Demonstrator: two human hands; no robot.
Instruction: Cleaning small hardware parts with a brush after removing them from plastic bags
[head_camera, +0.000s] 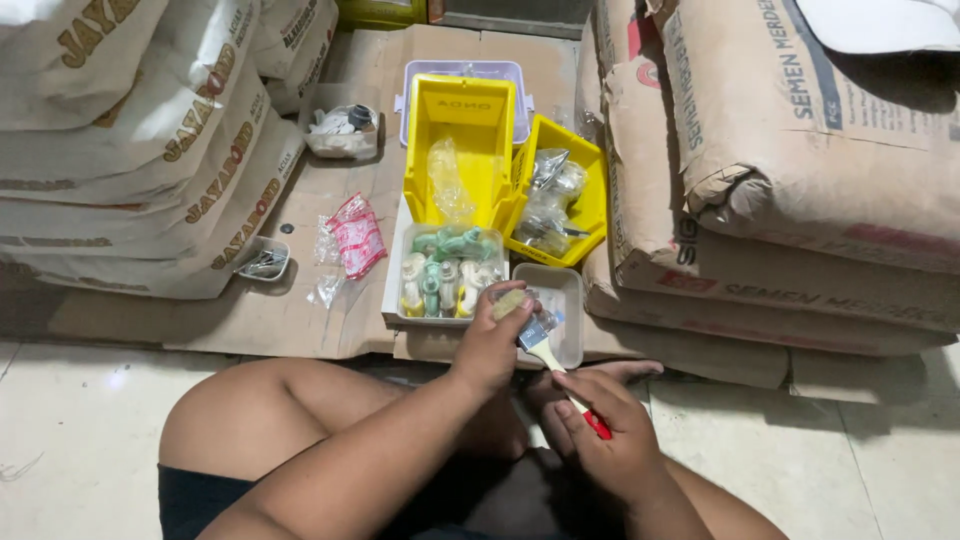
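My left hand (492, 340) grips a small pale, dusty fitting (508, 302) over the edge of a white tray (570, 340). My right hand (605, 425) holds a small paintbrush (545, 350) by its red handle, and its bristles touch the fitting. Just beyond my hands, a second white tray (392, 290) holds several white and green plastic fittings (445, 270). I sit cross-legged on the tile floor, knees below both hands.
Two yellow bins (480, 120) (590, 190) hold clear plastic bags of parts. Stacked sacks rise on the left (140, 140) and right (780, 170). Small containers (343, 130) (265, 260) and a red-printed packet (357, 235) lie on flattened cardboard (300, 310).
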